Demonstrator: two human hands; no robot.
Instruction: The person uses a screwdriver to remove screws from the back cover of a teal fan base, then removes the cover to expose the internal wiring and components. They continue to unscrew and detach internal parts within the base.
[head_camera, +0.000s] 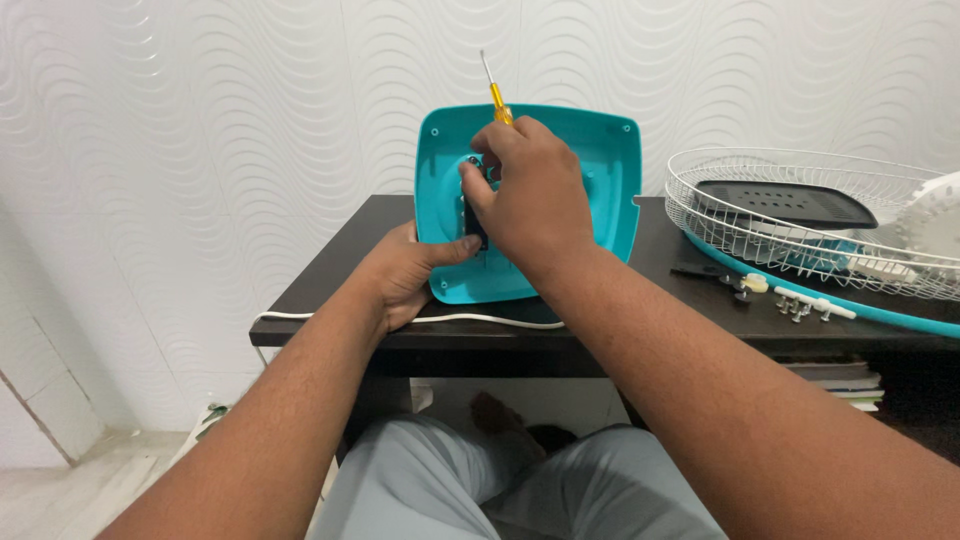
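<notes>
**Teal fan base propped up on the bench, screwdriver going into the back**

So the teal plastic base (600, 170) stood tilted up on its edge on the dark bench (330, 260), hollow side facing the camera, leaning back toward the wavy white wall (200, 150). The left hand (405, 275) was braced against its lower left edge, thumb hooked over the rim and the other fingers tucked behind it, so basically steadying the thing.

The right hand (530, 195) was the one right on the work, fingers closed narrow around a yellow-handled screwdriver (497, 97). The tool's long axis ran nearly upright, the thin end sticking up above the knuckles and the other end hidden under the hand, near a small dark part (474, 222) close to the base's middle. Couldn't tell exactly where it met the plastic, the hand covered it.

A white cord (480, 320) ran along the front edge of the bench under the base. Off to the right lay a white wire fan guard (720, 215) with a dark vented plate (790, 205) inside it, plus a few small white fittings (812, 304) just beside it.
</notes>
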